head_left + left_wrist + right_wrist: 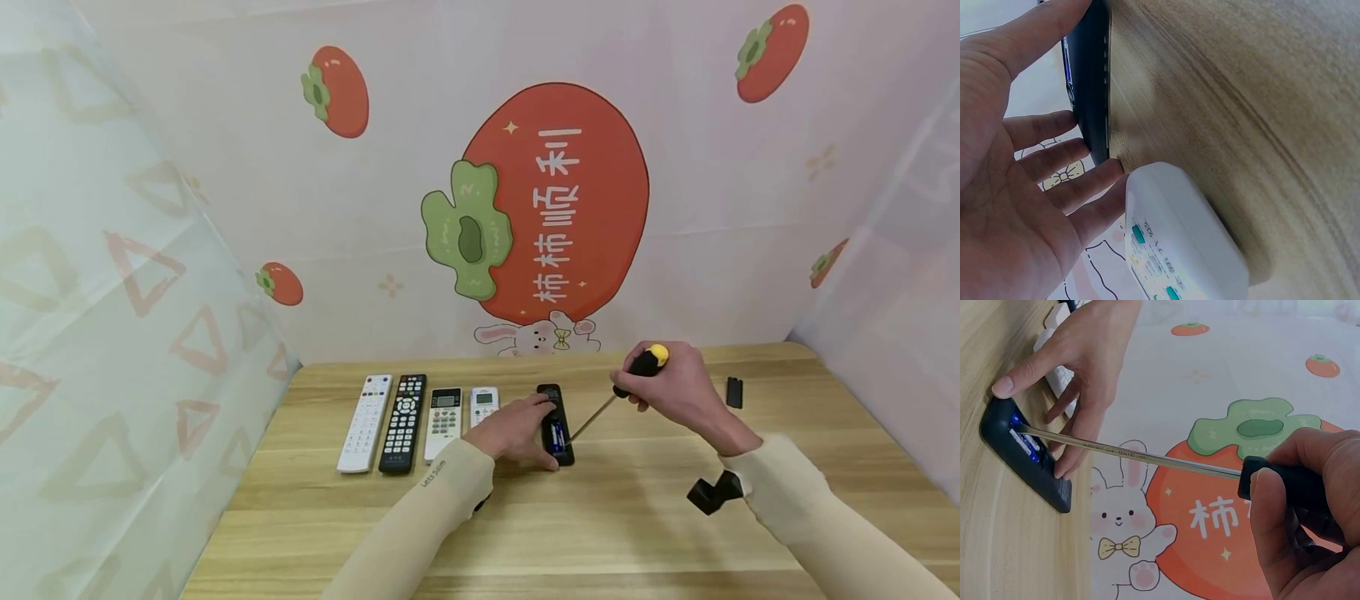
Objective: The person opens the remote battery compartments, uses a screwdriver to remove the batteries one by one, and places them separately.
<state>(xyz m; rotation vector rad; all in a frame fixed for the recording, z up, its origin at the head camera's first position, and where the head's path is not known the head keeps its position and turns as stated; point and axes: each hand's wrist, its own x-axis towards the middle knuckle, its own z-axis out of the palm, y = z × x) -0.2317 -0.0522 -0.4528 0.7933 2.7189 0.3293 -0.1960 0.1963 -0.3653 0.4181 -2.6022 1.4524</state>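
A black remote control (567,455) lies back side up on the table, its battery compartment uncovered with blue batteries (1024,445) inside. My left hand (516,431) steadies it, thumb at the near end and fingertips along its left side and towards the far end. In my right hand (670,387) is a screwdriver (1166,464) with a black and yellow handle, gripped by that handle. Its long metal shaft slants down to the left. The tip is at the end of the batteries in the compartment; whether it touches them I cannot tell.
To the left, a long white remote (365,423), a black remote (403,423), a white remote with a dark screen (444,425) and a smaller white remote (484,400) stand in a row. A small black cover (734,392) lies at the right. A printed cloth wall (390,208) rises behind the table.
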